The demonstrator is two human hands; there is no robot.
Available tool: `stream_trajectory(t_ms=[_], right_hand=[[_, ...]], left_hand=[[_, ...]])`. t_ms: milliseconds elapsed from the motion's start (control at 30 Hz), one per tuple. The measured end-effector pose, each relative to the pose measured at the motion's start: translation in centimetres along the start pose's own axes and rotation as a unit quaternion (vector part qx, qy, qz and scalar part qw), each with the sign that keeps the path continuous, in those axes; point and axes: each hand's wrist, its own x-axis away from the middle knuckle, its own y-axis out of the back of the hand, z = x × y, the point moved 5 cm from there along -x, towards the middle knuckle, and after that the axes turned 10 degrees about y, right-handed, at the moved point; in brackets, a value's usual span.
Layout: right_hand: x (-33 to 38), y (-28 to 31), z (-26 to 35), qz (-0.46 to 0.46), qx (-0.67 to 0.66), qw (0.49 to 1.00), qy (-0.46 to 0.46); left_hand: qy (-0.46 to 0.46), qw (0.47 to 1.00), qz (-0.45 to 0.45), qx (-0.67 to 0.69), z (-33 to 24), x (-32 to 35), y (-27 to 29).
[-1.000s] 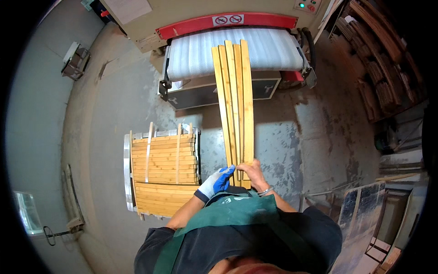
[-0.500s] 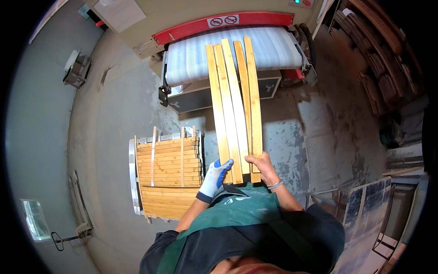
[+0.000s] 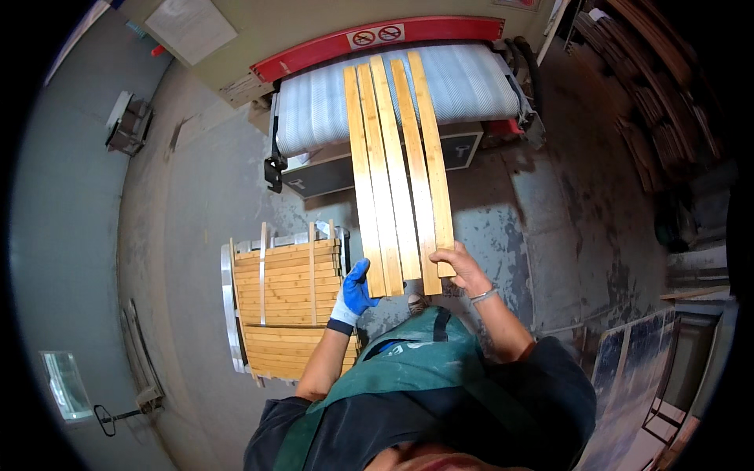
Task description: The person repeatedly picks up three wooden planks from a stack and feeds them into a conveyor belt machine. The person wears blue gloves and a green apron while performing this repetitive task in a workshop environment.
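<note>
Several long, flat wooden strips (image 3: 383, 180) lie side by side in front of me, with narrow gaps between some of them. Their far ends rest over the pale ribbed conveyor belt (image 3: 314, 114), while the near ends are between my hands. My left hand (image 3: 355, 297), in a blue and grey glove, grips the left edge, its thumb alongside and its other fingers partly hidden beneath. Bare, with a bracelet at the wrist, my right hand (image 3: 463, 268) closes on the right-hand strips, thumb on top. The near ends are uneven.
A red bar (image 3: 330, 51) with a sign crosses the machine above the belt. To my left, a stack of wooden strips (image 3: 287, 286) sits on a low support. Brown stacked boards (image 3: 660, 94) stand at the far right, and a large panel (image 3: 628, 361) stands nearer.
The strips have shifted slightly forward and left over the belt and lie more evenly spread. My left hand's thumb has moved off the top to the left edge; my right hand has moved slightly forward.
</note>
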Motion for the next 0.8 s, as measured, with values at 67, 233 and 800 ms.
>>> stream_trajectory(t_ms=[67, 233, 800], right_hand=[[-1.0, 0.3, 0.3, 0.013, 0.000, 1.000, 0.012], [-3.8, 2.0, 0.7, 0.066, -0.070, 0.995, -0.029], [-11.4, 2.1, 2.9, 0.222, -0.302, 0.926, -0.034]], left_hand=[[-0.020, 1.000, -0.019, -0.011, -0.8, -0.6, -0.1], [-0.020, 1.000, 0.006, -0.012, -2.8, -2.3, -1.0], [-0.056, 0.997, 0.057, -0.017, -9.2, -7.9, -2.3]])
